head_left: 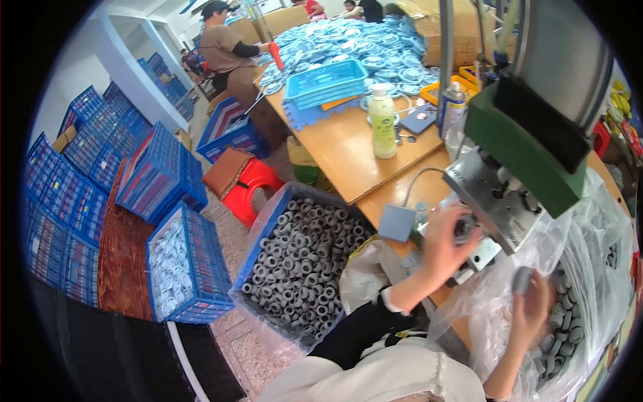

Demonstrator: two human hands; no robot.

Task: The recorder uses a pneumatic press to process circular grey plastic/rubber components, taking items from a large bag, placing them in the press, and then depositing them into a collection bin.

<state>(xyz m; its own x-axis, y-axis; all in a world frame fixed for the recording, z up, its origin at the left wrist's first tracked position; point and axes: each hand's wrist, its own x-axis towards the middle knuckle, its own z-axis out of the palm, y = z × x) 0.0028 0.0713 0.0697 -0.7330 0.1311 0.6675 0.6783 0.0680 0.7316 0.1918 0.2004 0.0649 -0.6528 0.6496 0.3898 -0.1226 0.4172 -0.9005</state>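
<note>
My left hand [443, 246] reaches under the head of a green and silver bench press [519, 151]. Its fingers curl round a dark grey ring-shaped part [463, 230] at the press's lower fixture. My right hand [530, 311], a little blurred, holds another grey rounded part [522, 279] between thumb and fingers. That hand is above a clear plastic bag [462, 320], beside several loose grey parts [561, 328] on the right.
A blue, plastic-lined bin of grey rings [301, 248] stands left of the wooden table [335, 151]. On the table are a bottle of yellow-green liquid [383, 124], a spray can [452, 107] and a grey square box [396, 222]. Beyond, a co-worker [224, 50] stands near piled light-blue parts [355, 43].
</note>
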